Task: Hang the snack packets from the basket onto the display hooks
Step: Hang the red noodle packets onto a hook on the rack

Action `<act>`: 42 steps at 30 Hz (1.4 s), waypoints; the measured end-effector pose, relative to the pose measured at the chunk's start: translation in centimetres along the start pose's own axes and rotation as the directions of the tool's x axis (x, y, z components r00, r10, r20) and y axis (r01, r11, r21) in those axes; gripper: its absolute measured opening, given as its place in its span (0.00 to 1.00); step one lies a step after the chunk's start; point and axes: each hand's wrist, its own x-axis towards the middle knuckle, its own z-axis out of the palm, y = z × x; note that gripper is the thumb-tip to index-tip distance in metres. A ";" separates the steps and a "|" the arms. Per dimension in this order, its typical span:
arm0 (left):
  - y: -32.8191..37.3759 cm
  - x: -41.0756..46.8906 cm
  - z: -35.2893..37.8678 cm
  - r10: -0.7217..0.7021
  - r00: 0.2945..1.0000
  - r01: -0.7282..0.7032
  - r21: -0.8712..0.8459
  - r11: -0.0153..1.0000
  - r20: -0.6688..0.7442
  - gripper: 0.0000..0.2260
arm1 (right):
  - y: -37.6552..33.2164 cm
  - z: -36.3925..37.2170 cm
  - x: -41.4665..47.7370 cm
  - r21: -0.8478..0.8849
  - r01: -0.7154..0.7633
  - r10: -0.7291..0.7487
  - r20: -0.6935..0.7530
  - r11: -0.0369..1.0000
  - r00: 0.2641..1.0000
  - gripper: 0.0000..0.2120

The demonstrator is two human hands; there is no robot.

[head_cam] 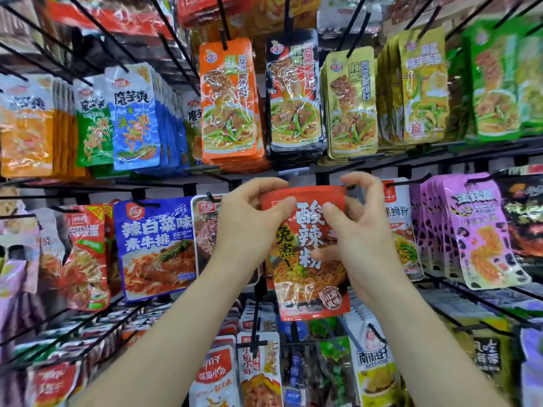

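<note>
At rack, glossy red packet — hands-pinched

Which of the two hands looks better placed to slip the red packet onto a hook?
Probably the right hand: its fingers pinch the top edge of the red packet beside a hook tip. The left hand grips the upper left corner, steadying.

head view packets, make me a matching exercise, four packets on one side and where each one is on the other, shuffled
Things
1 red packet
2 dark blue packet
3 pink packet
4 yellow packet

Places
a upper row, above the right hand
b lower row, left of the left hand
c pinched by both hands
d lower row, right of the right hand

Pairs: 1-c, 2-b, 3-d, 4-a
</note>
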 end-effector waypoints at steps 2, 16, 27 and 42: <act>0.0 0.3 0.0 0.028 0.999 -0.028 0.026 0.999 -0.016 0.09 | 0.3 0.3 -0.2 -0.106 0.098 -0.094 0.042 0.990 0.995 0.15; -1.2 0.7 -0.5 0.103 0.995 -0.103 0.199 0.975 0.011 0.12 | 0.8 0.7 -0.2 -0.370 0.080 -0.062 0.059 0.926 0.996 0.17; -2.0 0.4 -0.9 0.206 0.959 -0.283 0.705 0.651 0.195 0.18 | 1.9 -0.1 1.2 -0.473 0.035 0.024 0.119 0.880 0.993 0.23; -5.4 0.0 -0.7 0.146 0.866 -0.475 0.878 -0.058 0.478 0.41 | 5.1 -1.0 2.7 -0.720 -0.016 0.154 0.126 0.694 0.980 0.34</act>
